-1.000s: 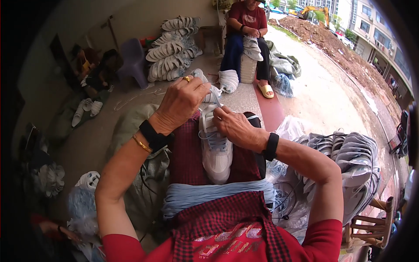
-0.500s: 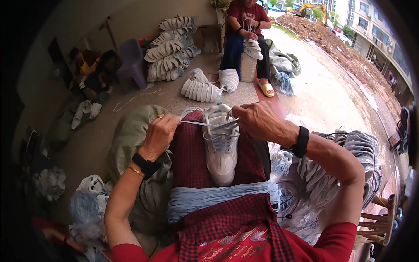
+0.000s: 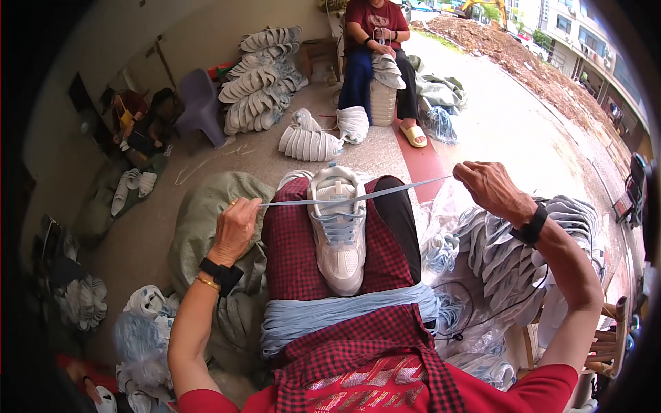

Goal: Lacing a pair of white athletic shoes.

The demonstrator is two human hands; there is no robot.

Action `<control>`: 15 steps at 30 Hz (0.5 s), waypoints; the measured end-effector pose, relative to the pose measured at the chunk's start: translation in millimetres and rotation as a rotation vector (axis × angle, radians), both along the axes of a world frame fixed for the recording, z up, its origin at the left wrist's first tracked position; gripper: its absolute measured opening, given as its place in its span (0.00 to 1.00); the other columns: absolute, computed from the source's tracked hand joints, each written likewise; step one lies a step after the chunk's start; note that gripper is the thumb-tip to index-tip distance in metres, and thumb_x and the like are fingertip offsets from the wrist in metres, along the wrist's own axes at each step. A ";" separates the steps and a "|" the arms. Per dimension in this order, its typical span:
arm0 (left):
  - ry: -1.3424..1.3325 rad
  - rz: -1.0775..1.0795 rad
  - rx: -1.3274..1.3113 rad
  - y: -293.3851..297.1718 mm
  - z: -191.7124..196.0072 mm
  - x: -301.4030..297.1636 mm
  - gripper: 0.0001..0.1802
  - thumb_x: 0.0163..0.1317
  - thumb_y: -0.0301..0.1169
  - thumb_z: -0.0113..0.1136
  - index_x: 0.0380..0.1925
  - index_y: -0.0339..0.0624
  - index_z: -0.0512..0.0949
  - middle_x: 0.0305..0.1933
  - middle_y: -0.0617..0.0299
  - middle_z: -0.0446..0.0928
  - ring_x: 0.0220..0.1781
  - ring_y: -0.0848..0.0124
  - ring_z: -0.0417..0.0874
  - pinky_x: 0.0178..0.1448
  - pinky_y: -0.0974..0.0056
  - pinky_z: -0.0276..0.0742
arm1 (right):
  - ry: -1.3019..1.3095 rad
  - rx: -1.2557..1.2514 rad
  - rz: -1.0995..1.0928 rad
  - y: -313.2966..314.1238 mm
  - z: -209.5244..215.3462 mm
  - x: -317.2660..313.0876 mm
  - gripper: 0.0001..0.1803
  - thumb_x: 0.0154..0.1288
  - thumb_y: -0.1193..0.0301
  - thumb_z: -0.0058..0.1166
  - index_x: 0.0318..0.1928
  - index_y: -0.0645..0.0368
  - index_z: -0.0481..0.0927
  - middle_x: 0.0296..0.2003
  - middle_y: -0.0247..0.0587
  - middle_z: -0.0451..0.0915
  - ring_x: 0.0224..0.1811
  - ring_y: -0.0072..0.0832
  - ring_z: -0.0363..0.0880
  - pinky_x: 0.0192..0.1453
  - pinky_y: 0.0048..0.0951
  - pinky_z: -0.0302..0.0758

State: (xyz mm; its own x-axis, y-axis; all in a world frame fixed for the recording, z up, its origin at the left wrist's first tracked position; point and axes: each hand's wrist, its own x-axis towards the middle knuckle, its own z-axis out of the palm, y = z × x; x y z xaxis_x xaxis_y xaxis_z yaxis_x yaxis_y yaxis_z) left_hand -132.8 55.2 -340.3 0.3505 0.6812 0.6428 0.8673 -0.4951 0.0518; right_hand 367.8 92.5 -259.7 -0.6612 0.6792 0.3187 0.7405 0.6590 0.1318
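On my lap, over a red-and-black checked apron (image 3: pixel 289 241), rests a white shoe upper (image 3: pixel 341 258) with its toe toward me. Pale blue shoelace (image 3: pixel 339 228) crosses its eyelets. A lace end runs to my left hand (image 3: pixel 235 226), whose fingers are closed on it left of the shoe. My right hand (image 3: pixel 490 187) pinches the other end, well out to the right and higher. Between the two hands the lace is stretched taut above the shoe. A thick bundle of light blue laces (image 3: pixel 344 315) lies across my lap near my waist.
Stacked shoe uppers (image 3: pixel 530 255) lie to my right beside a wooden stool (image 3: pixel 606 341). A green sack (image 3: pixel 213 213) is at my left. Ahead are more uppers (image 3: pixel 310 143), a purple chair (image 3: pixel 200 103) and a seated person (image 3: pixel 377 41) holding uppers.
My right hand has moved out to the right, drawing the lace longer. My left hand has shifted slightly left and down. The shoe stays on my lap.
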 end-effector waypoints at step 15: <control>-0.027 0.225 -0.089 -12.6 -22.5 -51.7 0.09 0.58 0.17 0.58 0.38 0.35 0.83 0.38 0.50 0.75 0.44 0.51 0.78 0.49 0.52 0.73 | 0.701 0.222 -0.177 -12.0 -61.9 26.2 0.08 0.65 0.81 0.55 0.42 0.61 0.84 0.34 0.45 0.77 0.36 0.40 0.78 0.40 0.35 0.77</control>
